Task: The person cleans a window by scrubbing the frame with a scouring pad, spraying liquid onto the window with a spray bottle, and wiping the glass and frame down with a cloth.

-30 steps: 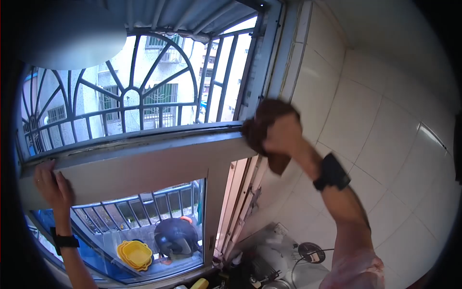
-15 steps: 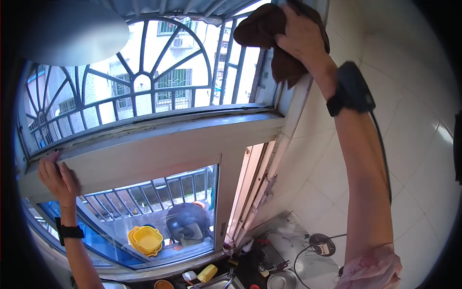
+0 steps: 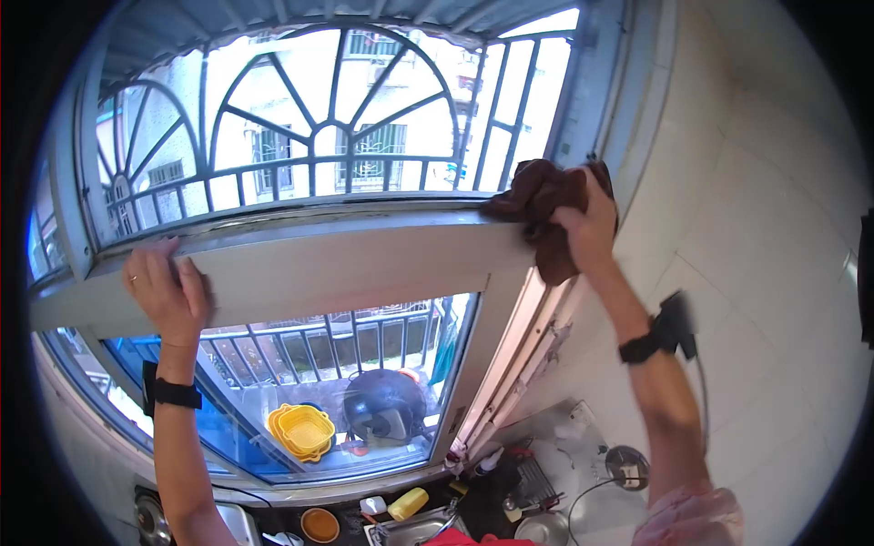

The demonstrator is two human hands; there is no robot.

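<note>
My right hand [image 3: 590, 226] grips a dark brown cloth [image 3: 544, 193], bunched up and pressed at the right end of the window's crossbar [image 3: 364, 266], where it meets the side frame. Part of the cloth hangs down below my fingers. My left hand [image 3: 168, 284] rests over the top edge of the same crossbar at the left, its fingers hooked on the ledge and the fingertips partly hidden. A ring shows on one finger. Both wrists wear dark straps, and the right one carries a box with a cable.
Metal bars [image 3: 328, 164] stand outside the upper opening. Beyond the lower pane are yellow baskets [image 3: 302, 431] and a dark wok [image 3: 384, 405]. Below the window lie a sink [image 3: 421, 528], a yellow bottle [image 3: 408, 503] and an orange bowl [image 3: 320, 525]. A tiled wall [image 3: 728, 273] rises at the right.
My right hand has brought the cloth down the side frame to the crossbar's right corner. My left hand stays on the crossbar, while the view has shifted.
</note>
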